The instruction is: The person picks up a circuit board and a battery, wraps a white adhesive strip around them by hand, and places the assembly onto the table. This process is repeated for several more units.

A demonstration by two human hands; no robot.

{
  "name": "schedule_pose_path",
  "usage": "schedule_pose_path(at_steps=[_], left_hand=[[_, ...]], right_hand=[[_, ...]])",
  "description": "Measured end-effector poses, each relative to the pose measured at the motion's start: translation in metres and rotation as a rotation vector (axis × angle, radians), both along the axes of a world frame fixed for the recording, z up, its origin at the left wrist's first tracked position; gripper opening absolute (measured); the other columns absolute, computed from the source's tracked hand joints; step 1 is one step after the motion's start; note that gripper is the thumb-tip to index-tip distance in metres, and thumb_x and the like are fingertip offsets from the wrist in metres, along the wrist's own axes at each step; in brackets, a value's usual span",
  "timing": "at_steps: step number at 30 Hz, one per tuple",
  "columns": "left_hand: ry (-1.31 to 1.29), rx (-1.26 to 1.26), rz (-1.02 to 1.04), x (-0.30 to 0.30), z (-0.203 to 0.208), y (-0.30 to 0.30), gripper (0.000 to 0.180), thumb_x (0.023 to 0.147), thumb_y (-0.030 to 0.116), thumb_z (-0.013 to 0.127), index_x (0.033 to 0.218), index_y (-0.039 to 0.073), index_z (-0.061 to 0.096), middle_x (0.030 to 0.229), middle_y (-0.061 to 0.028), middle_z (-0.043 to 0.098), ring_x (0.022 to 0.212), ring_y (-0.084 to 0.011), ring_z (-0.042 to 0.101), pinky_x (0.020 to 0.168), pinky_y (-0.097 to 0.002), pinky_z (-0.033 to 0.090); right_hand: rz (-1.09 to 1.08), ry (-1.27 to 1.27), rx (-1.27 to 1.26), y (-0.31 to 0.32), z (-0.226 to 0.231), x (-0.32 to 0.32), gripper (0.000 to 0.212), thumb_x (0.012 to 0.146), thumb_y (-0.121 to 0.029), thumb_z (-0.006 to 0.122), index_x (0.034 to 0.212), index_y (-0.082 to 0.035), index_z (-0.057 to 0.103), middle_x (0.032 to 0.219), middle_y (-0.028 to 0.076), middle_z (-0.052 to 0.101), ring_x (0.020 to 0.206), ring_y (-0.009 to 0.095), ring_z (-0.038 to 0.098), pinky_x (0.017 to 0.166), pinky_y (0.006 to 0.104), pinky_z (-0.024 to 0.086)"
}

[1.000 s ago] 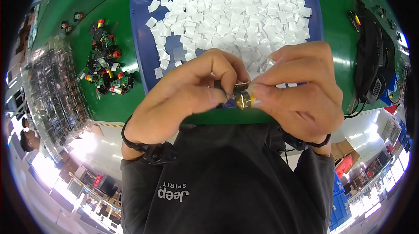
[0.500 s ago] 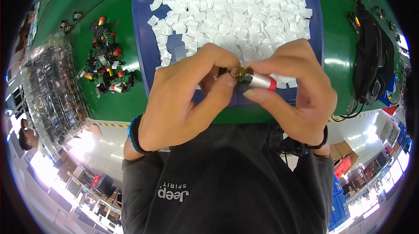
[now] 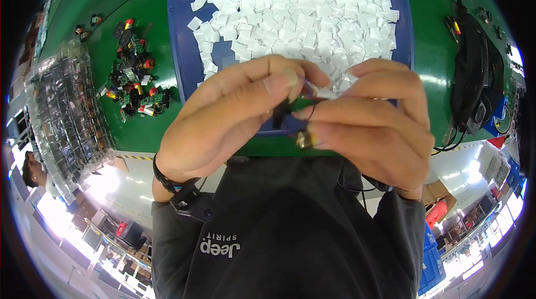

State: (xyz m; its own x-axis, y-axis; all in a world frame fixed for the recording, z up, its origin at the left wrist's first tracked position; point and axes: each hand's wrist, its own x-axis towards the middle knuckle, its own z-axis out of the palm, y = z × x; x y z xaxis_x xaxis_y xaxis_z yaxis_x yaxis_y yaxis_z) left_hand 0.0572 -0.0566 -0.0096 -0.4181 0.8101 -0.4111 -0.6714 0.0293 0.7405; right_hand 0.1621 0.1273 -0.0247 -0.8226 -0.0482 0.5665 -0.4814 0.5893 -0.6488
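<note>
Both of my hands are raised over the near edge of a blue tray (image 3: 177, 48) heaped with small white paper squares (image 3: 312, 20). Between them is a small wired electronic assembly, blurred by motion. My left hand (image 3: 234, 104) has its fingers closed on its black part (image 3: 283, 114) and wires. My right hand (image 3: 379, 120) pinches the side with a short cylinder, whose brassy end (image 3: 304, 139) sticks out below the fingers. A green circuit board (image 3: 302, 102) shows in the gap. The rest of the cylinder is hidden in the right hand.
A pile of similar wired assemblies (image 3: 137, 78) lies on the green table (image 3: 151, 137) to the left, beside clear packaging trays (image 3: 70, 106). At right are a black bag (image 3: 472, 70) with a cable and a few scattered assemblies (image 3: 455, 25). Someone's head (image 3: 34, 170) shows far left.
My left hand has rolled over and its thumb now points up. My right hand has turned the assembly, so the silver-and-red cylinder is covered and its brassy end points down toward me.
</note>
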Motion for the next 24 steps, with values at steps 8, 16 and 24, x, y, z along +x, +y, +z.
schedule_pose_path(at_steps=[8, 16, 24], left_hand=[[0.228, -0.163, -0.088, -0.001, 0.009, -0.006, 0.029, 0.09, 0.005, 0.057, 0.116, -0.004, 0.057, 0.115, -0.0122, 0.064, 0.101, -0.0165, 0.063, 0.09, -0.0298, 0.05], [0.413, -0.246, -0.141, 0.003, 0.004, -0.007, 0.035, 0.085, -0.008, 0.059, 0.12, -0.006, 0.056, 0.111, -0.0124, 0.066, 0.101, -0.0155, 0.065, 0.079, -0.0275, 0.057], [0.388, -0.122, -0.013, -0.005, -0.001, -0.013, 0.035, 0.088, -0.002, 0.07, 0.121, -0.004, 0.057, 0.108, -0.0138, 0.068, 0.095, -0.0166, 0.067, 0.077, -0.0288, 0.059]], right_hand=[[-0.058, -0.092, 0.097, 0.005, 0.008, 0.008, 0.022, 0.07, -0.005, 0.085, 0.087, -0.007, 0.072, 0.095, 0.008, 0.076, 0.083, 0.021, 0.061, 0.083, 0.0429, 0.054], [-0.129, -0.06, 0.234, 0.001, 0.01, 0.006, 0.023, 0.069, -0.004, 0.084, 0.09, -0.006, 0.076, 0.098, 0.005, 0.077, 0.085, 0.021, 0.061, 0.084, 0.046, 0.054], [-0.275, 0.069, 0.064, -0.004, 0.009, -0.006, 0.034, 0.065, -0.008, 0.088, 0.094, -0.003, 0.072, 0.082, 0.008, 0.072, 0.081, 0.02, 0.062, 0.072, 0.0331, 0.053]])
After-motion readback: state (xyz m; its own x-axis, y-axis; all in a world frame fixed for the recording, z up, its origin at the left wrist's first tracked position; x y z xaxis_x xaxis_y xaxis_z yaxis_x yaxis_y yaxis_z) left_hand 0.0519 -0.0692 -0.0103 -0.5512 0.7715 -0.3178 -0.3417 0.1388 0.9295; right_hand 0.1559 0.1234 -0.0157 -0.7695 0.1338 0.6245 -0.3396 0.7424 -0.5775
